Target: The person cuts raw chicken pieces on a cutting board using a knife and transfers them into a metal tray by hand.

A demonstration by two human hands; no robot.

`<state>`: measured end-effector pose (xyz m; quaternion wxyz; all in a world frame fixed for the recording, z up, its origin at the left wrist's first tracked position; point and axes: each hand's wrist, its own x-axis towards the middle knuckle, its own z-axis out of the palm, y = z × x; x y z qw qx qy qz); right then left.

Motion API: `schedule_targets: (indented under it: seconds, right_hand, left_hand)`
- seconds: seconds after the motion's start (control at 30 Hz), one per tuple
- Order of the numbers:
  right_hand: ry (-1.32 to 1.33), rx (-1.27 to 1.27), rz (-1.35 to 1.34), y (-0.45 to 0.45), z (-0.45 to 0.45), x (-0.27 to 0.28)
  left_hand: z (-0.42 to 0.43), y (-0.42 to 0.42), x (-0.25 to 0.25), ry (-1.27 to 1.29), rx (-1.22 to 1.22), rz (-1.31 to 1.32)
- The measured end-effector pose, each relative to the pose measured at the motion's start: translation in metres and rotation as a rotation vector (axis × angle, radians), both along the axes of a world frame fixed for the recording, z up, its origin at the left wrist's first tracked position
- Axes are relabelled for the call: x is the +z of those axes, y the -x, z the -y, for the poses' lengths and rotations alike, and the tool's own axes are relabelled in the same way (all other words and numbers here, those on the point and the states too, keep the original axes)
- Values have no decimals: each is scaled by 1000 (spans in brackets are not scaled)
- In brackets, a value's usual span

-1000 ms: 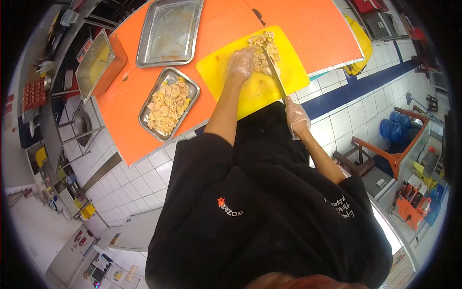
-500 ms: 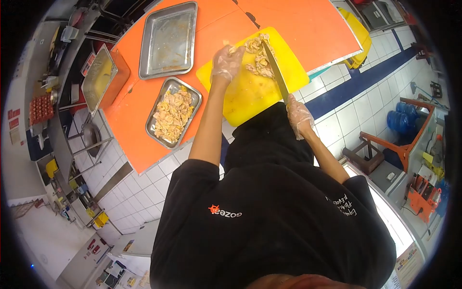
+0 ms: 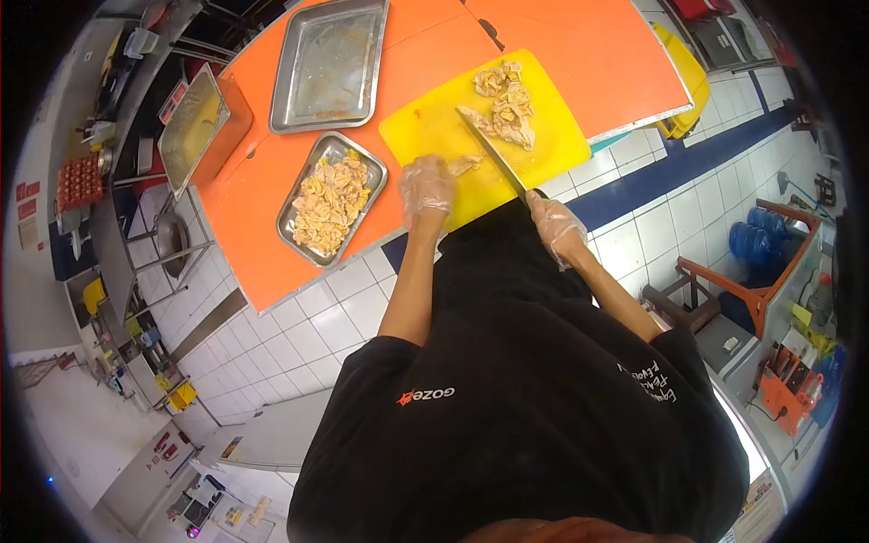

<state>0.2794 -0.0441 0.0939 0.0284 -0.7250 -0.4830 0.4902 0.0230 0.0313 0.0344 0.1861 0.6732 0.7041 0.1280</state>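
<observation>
My right hand (image 3: pixel 556 227), in a clear plastic glove, is closed round the handle of a long kitchen knife (image 3: pixel 493 150). The blade slants over the yellow cutting board (image 3: pixel 425 127), its tip beside a pile of pale, yellowish meat pieces (image 3: pixel 507 107). At the board's left edge, my gloved left hand (image 3: pixel 426 188) has its fingers curled against a small piece of meat (image 3: pixel 465 164). This piece lies left of the blade, apart from the pile. A small metal tray (image 3: pixel 288 223) to the left holds many cut pieces of meat (image 3: pixel 329 204).
Behind the small tray, a larger metal tray (image 3: pixel 280 95) with smeared residue lies on the orange table (image 3: pixel 237 244). A deep metal container (image 3: pixel 210 136) stands at the table's left edge. Something yellow (image 3: pixel 681 81) sits beyond the right edge, above the tiled floor.
My left hand has come down and nearer to me, to the board's left edge. The knife has shifted left from the pile and points more leftward. The view has moved slightly.
</observation>
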Motion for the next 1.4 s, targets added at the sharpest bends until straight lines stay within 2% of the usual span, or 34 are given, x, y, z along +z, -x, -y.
schedule_targets:
  seconds: [0.03, 0.07, 0.13, 0.23, 0.37, 0.43, 0.5, 0.57, 0.7, 0.77, 0.87, 0.93, 1.07, 1.13, 1.2, 1.27, 1.37, 1.4]
  right_hand:
    - [30, 52, 17, 0, 2, -2]
    - [29, 56, 19, 1, 6, -3]
    - [35, 163, 47, 0, 15, -6]
    - [-45, 277, 144, -2, 25, -25]
    - [-48, 240, 210, 1, 5, -27]
    - [-76, 146, 142, 1, -3, -24]
    - [-126, 217, 152, 0, -2, -22]
    - [1, 364, 152, 4, -3, 0]
    - [-58, 495, 234, 3, 15, -34]
    - [-267, 735, 306, 5, 8, -53]
    - [-190, 797, 282, 39, -41, -48]
    - [-278, 700, 230, 62, -73, -69]
    - [-427, 694, 209, 85, -107, -63]
    - [-297, 697, 210, 65, -86, -57]
    - [-208, 682, 254, 37, -49, -49]
    - [-399, 694, 282, 0, 3, -64]
    - [-372, 710, 293, -2, 9, -65]
    - [-175, 702, 196, 16, -19, -51]
  left_hand:
    - [1, -3, 4, -136, -74, 45]
    - [0, -7, 2, -137, -71, 47]
    - [0, -14, -11, 1, -16, 289]
    - [1, -16, -25, 12, 75, 377]
    - [3, -17, -20, -23, 60, 320]
    - [1, -26, -8, -154, 1, 400]
    - [2, -33, -19, -142, 50, 399]
    - [4, -35, -25, -128, 101, 401]
    - [1, -36, -29, -17, 138, 366]
    - [3, -36, -33, 57, 133, 326]
    - [-1, -36, -30, 55, 171, 366]
    - [-2, -38, -24, 173, 224, 319]
    - [-4, -38, -16, 241, 275, 299]
    - [0, -37, -21, 123, 237, 364]
    - [-1, -38, -17, 150, 239, 345]
    - [-2, -42, -17, 167, 253, 327]
    - [1, -42, -23, 75, 228, 280]
    - [2, -39, -27, 41, 186, 259]
